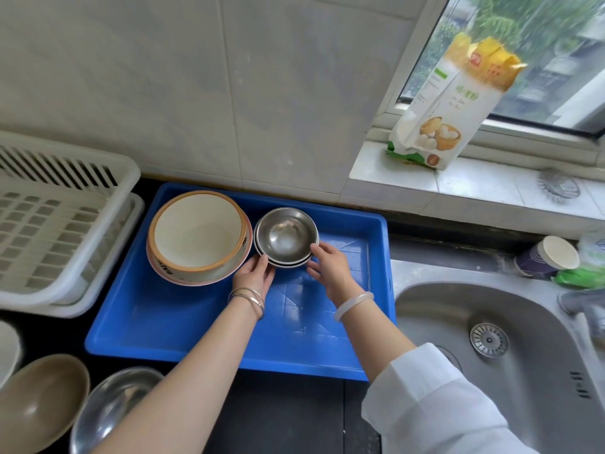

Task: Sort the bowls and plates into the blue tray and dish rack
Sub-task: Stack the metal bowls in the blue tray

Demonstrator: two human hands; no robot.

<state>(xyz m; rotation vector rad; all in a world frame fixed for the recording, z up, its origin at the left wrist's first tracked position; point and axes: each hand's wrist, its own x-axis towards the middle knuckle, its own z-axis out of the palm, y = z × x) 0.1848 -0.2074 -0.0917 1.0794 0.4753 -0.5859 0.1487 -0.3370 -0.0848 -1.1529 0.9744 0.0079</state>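
Bowls first: steel bowl stack (pixel 286 235), about three nested, mouths up, rims roughly level. Round, so no long axis to report. Sits in far middle of blue tray (pixel 157 322), close to its far wall. Possibly lifted a touch off the tray floor; base hidden behind fingers, cannot tell.

Left hand (pixel 253 273): at near-left edge of the stack, fingers curled onto the lower rims, gripping. Right hand (pixel 330 267): at near-right edge, thumb tip on the top rim, fingers curled under the side. Stack held between both, just beyond the fingertips, wrists pointing back to the camera. Metal bangles (pixel 250 298) on left wrist, pale bangle (pixel 353 305) on right, white sleeve (pixel 432 407) lower down the right arm.

Tight spot on the left: cream bowl stack (pixel 198 232), larger, orange-rimmed, mouths up, slightly skewed, in tray's far-left corner, rim nearly touching the steel stack.

Around:
- white dish rack (pixel 49 224) just left of tray, on dark counter
- brown bowl (pixel 39 398) and large steel bowl (pixel 111 407) at near left, beside left forearm
- sink (pixel 523 371) right of tray, drain strainer (pixel 488 340) in its basin
- paper cup (pixel 546 257) on its side behind sink
- flour bag (pixel 458 103) upright on windowsill, leaning at the window frame
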